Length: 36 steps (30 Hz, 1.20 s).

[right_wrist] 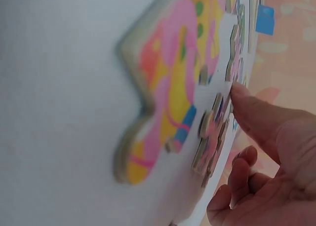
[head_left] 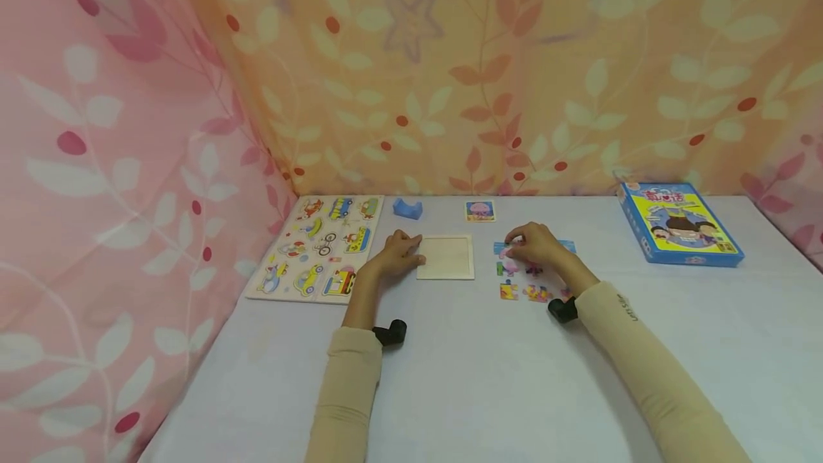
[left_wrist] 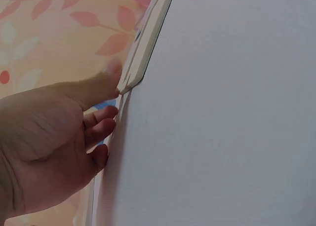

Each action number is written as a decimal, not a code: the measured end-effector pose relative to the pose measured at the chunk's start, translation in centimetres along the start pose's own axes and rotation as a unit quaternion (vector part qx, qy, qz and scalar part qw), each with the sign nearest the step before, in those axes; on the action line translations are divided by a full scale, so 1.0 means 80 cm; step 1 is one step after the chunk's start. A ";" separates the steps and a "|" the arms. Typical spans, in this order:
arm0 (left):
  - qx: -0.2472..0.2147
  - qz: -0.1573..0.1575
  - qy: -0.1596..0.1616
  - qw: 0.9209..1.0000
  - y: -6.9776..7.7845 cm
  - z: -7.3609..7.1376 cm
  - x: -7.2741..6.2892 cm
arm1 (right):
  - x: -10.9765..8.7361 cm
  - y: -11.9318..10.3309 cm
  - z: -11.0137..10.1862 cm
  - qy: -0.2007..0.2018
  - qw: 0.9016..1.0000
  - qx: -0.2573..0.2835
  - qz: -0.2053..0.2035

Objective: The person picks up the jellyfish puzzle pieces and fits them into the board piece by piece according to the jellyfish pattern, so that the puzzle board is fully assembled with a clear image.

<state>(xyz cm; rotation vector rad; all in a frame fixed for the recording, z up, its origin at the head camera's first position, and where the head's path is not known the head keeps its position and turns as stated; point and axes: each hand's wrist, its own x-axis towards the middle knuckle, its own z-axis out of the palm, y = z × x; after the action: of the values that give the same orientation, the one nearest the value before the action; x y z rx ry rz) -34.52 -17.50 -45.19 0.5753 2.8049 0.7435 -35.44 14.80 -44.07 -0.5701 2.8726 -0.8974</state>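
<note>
My left hand [head_left: 396,254] rests at the left side of a pale, shallow wooden puzzle tray [head_left: 471,263], thumb and index finger spread along its edge. In the left wrist view the thumb [left_wrist: 101,85] reaches the corner of the tray [left_wrist: 148,43], with the other fingers bent loosely beneath. Over a group of colourful jigsaw pieces [head_left: 509,291] on the right, my right hand [head_left: 540,245] pinches a pink jigsaw piece [head_left: 510,265]. Its thumb [right_wrist: 252,107] lies against a piece's edge in the right wrist view; the index fingertip is hidden there.
A board of vehicle pictures [head_left: 302,277] lies left of the tray. Behind stand a blue plastic holder [head_left: 408,210] and a small square picture card [head_left: 479,211]. A blue and yellow box [head_left: 684,227] lies at the back right. Patterned curtains [head_left: 450,91] border the table.
</note>
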 end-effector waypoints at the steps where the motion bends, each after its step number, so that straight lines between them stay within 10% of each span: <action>1: -0.001 0.004 0.003 1.000 0.000 0.001 -0.001 | 0.001 0.000 0.000 -0.004 1.000 0.004 0.002; 36: -0.002 -0.020 -0.017 1.000 -0.007 -0.003 -0.001 | 0.088 -0.104 0.085 -0.001 0.997 0.063 -0.051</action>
<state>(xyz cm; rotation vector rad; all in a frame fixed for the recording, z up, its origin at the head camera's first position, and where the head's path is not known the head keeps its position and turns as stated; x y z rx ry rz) -34.67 -18.10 -45.30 0.5255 2.7752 0.7242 -38.04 2.26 -44.74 -0.7098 2.7822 -1.0813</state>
